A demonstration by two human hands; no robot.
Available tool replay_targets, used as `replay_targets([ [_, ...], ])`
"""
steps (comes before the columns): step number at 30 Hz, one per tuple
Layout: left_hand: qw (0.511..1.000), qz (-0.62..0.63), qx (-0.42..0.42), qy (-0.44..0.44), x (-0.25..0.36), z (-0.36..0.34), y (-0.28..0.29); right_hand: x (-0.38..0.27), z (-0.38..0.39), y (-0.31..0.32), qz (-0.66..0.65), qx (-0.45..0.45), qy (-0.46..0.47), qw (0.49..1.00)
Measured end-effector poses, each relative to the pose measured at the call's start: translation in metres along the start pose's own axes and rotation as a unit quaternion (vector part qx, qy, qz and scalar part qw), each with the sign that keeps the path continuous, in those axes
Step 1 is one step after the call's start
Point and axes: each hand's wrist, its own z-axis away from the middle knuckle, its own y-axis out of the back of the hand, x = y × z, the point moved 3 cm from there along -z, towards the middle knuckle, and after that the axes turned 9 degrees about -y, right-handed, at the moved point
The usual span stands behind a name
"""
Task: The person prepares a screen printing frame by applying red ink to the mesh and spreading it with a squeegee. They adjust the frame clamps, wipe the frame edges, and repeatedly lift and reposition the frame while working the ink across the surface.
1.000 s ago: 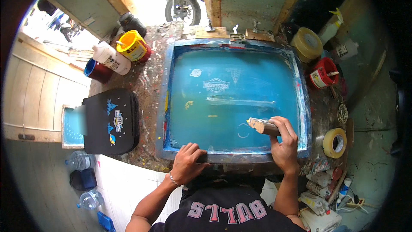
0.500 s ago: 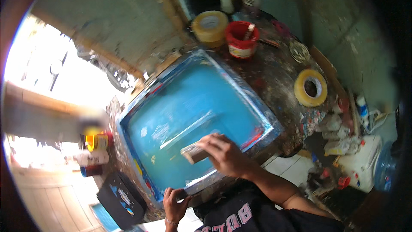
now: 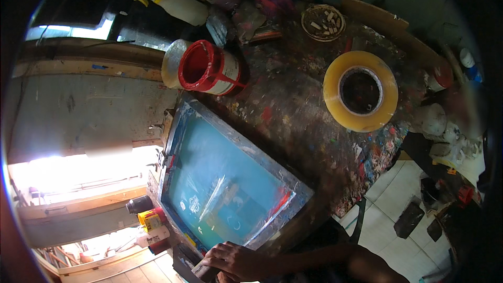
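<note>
1. At the left, a dark jar [image 3: 139, 204] and a yellow tub [image 3: 151, 220] stand beyond the blue screen [image 3: 201, 152].
2. Next, low down, is the wooden block [image 3: 202, 271]. It is by the near corner of the frame [image 3: 249, 148], off the middle of the screen.
3. The screen lies on the messy table [image 3: 293, 110]. A white streak [image 3: 214, 194] runs over it. It looks like leftover paint, so I think wiping is not all done. I cannot tell how much is finished.
4. The right hand [image 3: 233, 262] has its fingers curled tight on the block. I cannot make out the left hand well enough to tell what it does.
5. At the right, a big tape roll [image 3: 385, 91] lies flat, well apart from the hand.
</note>
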Motion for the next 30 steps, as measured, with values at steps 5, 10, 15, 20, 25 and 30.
replay_targets([
  [5, 0.999, -0.019, -0.013, 0.030, 0.011, -0.002, 0.015, 0.002, 0.004, 0.015, -0.026, -0.041, -0.025, 0.999],
  [10, 0.999, -0.028, -0.015, 0.041, 0.027, 0.003, 0.015, -0.005, 0.003, 0.023, -0.073, -0.020, -0.009, 0.997],
  [15, 0.999, -0.032, -0.010, 0.039, 0.029, 0.002, 0.017, -0.009, 0.003, 0.024, -0.084, -0.026, -0.011, 0.996],
  [20, 0.999, -0.032, -0.006, 0.030, 0.017, -0.009, 0.027, -0.006, 0.003, 0.031, -0.043, -0.025, -0.013, 0.999],
  [25, 1.000, -0.027, -0.007, 0.004, 0.016, -0.011, 0.028, -0.005, 0.004, 0.034, -0.020, -0.013, -0.019, 1.000],
  [30, 0.999, -0.007, 0.002, -0.045, 0.020, -0.005, 0.039, -0.013, -0.003, 0.040, 0.031, -0.019, -0.005, 0.999],
])
